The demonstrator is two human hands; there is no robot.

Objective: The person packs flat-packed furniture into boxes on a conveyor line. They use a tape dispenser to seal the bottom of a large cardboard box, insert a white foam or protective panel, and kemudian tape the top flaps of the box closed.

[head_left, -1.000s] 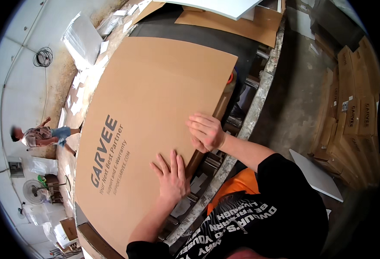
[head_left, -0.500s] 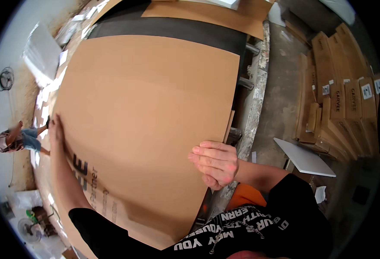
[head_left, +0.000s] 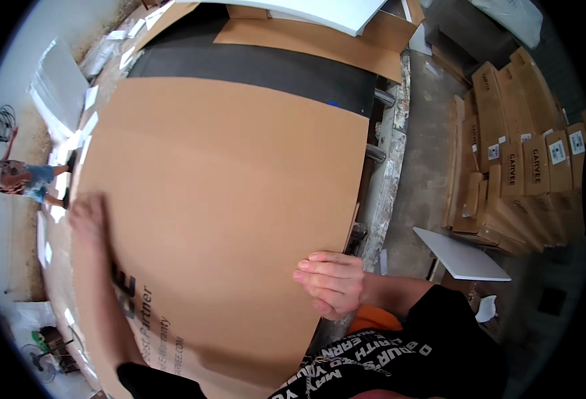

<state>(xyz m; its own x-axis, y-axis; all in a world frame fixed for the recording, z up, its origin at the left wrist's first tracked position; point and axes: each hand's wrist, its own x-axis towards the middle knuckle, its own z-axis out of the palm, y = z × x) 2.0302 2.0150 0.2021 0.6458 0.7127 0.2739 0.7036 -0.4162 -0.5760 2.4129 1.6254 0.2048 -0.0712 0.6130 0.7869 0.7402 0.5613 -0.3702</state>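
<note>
A large flat cardboard box [head_left: 233, 173] with dark print lies on a black surface [head_left: 260, 70], filling the middle of the view. My right hand [head_left: 331, 282] is at its near right edge, fingers pressed together over the top and bent at the rim; the thumb is mostly hidden. My left hand [head_left: 88, 216] is at the box's far left edge, arm stretched out. Motion smears its fingers, and I cannot tell whether it touches the cardboard.
Beyond the box lies an open carton [head_left: 306, 40] with a white panel [head_left: 333, 10]. Metal rollers [head_left: 384, 98] stick out beside a worn white frame [head_left: 391, 159]. Stacked cartons [head_left: 519, 159] and a white board [head_left: 462, 256] are at right. Another person [head_left: 30, 179] stands at left.
The box and both hands appear lower in the picture. My left hand has become blurred, while my right hand keeps its hold at the edge. The person at left has shifted posture.
</note>
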